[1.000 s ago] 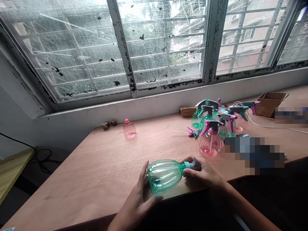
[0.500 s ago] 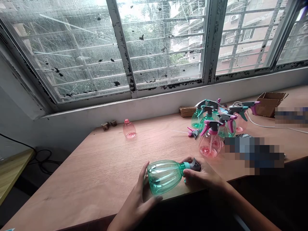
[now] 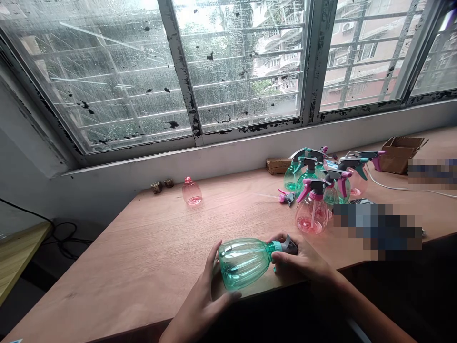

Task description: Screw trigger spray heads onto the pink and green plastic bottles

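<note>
A clear green spray bottle (image 3: 244,263) lies on its side in my hands above the table's front edge, its base to the left. My left hand (image 3: 210,290) is curved round the base end, thumb below and fingers behind. With thumb and fingers, my right hand (image 3: 298,257) grips the bottle's neck and grey spray head, which points right. Part of the teal trigger shows below the right hand. Behind it stands a pink spray bottle (image 3: 312,212) with a grey and pink head.
Several green and pink spray bottles (image 3: 307,183) cluster at the right. A loose pink spray head (image 3: 286,196) lies beside them. A headless pink bottle (image 3: 192,192) stands at the back left of the wooden table (image 3: 150,247). Cardboard boxes (image 3: 398,156) and a white cable are further right.
</note>
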A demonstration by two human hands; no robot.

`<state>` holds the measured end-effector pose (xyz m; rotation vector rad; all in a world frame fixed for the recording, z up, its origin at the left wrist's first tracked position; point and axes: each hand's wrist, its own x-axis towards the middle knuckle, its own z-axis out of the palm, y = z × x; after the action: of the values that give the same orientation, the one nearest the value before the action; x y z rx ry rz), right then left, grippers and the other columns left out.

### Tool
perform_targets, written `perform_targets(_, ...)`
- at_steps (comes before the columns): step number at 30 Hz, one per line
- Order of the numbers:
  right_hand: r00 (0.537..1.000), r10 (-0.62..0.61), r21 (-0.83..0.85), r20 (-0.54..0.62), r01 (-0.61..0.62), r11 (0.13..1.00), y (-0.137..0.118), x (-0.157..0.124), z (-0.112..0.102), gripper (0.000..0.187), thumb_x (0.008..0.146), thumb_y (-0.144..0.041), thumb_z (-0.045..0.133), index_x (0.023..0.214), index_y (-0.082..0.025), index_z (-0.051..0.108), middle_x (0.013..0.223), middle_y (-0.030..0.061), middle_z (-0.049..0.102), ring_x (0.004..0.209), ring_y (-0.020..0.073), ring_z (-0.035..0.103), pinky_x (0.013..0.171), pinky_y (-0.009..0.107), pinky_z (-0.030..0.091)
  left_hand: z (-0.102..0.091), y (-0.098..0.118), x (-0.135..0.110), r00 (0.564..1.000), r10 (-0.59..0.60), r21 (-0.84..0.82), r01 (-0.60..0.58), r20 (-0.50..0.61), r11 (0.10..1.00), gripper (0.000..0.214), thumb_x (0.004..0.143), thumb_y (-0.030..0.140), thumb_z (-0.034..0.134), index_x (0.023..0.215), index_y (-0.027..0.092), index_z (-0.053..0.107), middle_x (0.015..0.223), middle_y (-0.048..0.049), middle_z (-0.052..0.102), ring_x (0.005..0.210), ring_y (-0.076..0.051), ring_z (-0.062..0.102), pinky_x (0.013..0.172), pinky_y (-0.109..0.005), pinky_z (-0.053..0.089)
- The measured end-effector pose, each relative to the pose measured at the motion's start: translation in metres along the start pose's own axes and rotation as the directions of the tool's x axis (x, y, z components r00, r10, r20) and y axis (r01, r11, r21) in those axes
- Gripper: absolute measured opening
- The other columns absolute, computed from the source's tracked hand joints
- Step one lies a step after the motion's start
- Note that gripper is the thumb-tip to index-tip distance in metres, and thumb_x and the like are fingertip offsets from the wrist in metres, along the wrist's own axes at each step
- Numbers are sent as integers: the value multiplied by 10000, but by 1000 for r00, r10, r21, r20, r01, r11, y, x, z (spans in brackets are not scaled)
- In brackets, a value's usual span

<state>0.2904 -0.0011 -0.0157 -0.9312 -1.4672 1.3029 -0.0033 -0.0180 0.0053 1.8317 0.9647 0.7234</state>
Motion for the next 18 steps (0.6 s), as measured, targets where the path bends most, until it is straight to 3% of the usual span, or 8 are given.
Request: perform_targets(18, 1000, -10, 17, 12, 10, 1000, 0, -1, -1, 370, 822, -418, 783, 1027, -151, 632, 757, 23, 734, 632, 176, 701, 638, 290, 551, 0, 0, 0, 1000, 7, -2, -7, -1, 1000, 903, 915, 235, 659, 1554, 412, 45, 1611, -64, 355, 1457, -300, 371, 1216, -518, 249)
